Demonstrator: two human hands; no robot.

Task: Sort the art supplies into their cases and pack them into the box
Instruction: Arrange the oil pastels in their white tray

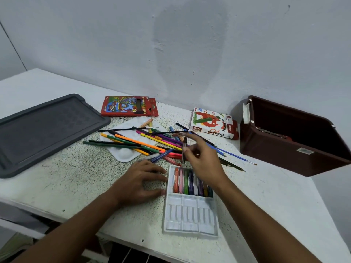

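Pinching a brown pastel in our right hand; left hand, fingers spread, steadies the tray; we seat it flat in a free slot.

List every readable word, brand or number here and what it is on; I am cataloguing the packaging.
"OIL PASTELS", printed twice: white cardboard pastel box.
"DIY": red patches on that same box.
Red cardboard colour pencil box: print too blurred to read.
Small label on the dark brown plastic storage box: unreadable.
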